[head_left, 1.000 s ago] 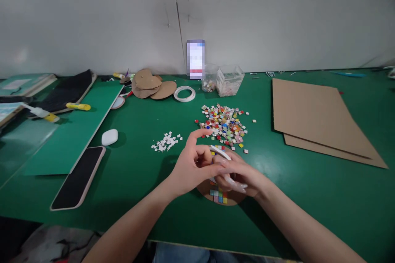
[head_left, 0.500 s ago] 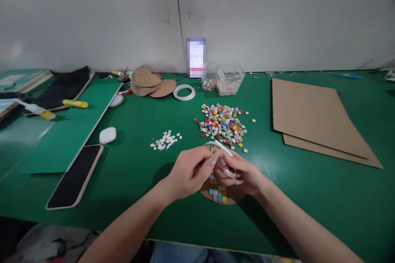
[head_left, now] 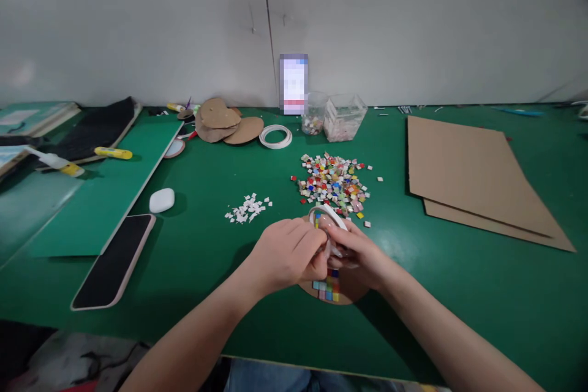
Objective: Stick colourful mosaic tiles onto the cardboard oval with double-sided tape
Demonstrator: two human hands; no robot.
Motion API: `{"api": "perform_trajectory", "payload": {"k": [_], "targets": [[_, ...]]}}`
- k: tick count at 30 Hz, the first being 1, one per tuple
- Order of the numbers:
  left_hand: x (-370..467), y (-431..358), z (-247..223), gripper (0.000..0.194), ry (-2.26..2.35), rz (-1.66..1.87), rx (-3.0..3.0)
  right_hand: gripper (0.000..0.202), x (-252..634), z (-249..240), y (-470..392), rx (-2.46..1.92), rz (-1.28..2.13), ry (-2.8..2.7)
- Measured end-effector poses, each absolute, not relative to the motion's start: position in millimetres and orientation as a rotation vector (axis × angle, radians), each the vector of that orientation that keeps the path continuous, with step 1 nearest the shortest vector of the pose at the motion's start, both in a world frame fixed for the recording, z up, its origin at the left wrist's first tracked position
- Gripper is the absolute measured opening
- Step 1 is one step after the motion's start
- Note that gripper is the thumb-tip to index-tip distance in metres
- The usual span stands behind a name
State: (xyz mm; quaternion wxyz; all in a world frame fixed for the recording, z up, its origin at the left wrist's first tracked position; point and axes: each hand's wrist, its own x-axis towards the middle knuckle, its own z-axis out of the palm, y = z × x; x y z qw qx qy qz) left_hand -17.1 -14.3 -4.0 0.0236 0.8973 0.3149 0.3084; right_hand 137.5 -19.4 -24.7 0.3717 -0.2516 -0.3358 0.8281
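Note:
A white ring-shaped roll (head_left: 339, 218) is gripped in my right hand (head_left: 361, 251), its curved edge showing above the fingers. My left hand (head_left: 294, 251) is closed in a pinch against the right fingertips; whatever it pinches is hidden. Both hands are over a round cardboard disc (head_left: 353, 291), which bears rows of small coloured square tiles (head_left: 328, 286). Behind the hands lies a heap of loose coloured tiles (head_left: 333, 180). Small white pieces (head_left: 248, 208) are scattered left of it.
Another white roll (head_left: 275, 136), cardboard discs (head_left: 218, 119) and two clear containers (head_left: 344, 119) stand at the back. Cardboard sheets (head_left: 463, 171) lie right. On the left are a phone (head_left: 114, 263), a white case (head_left: 162, 200), a green board (head_left: 110, 196) and a yellow tube (head_left: 113, 153).
The left fingers have curled more tightly and the knuckles have turned up. The white ring has tilted, showing more of its opening above the right hand.

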Motion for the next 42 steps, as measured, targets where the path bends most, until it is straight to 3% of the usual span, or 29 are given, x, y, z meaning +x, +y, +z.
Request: {"api": "perform_trajectory", "payload": {"k": [8, 19, 30, 42], "targets": [[-16.3, -13.6, -8.3, 0.014, 1.068, 0.835, 2.878, 0.035, 138.1, -27.5, -20.7, -0.958, 1.893, -0.986], [-17.8, -16.1, -0.3, 0.011, 1.105, 0.661, 2.14, 0.043, 135.7, -25.1, -18.6, -1.054, 1.601, -1.229], [-14.7, -17.6, 3.1, 0.015, 1.066, 0.62, 1.814, 0.026, 134.4, -23.6, -23.2, -1.228, 0.91, -1.688], [-12.8, -18.2, 5.7, 0.018, 1.053, 0.629, 1.706, 0.027, 134.8, -24.4, -26.4, -1.258, 0.881, -1.748]]}}
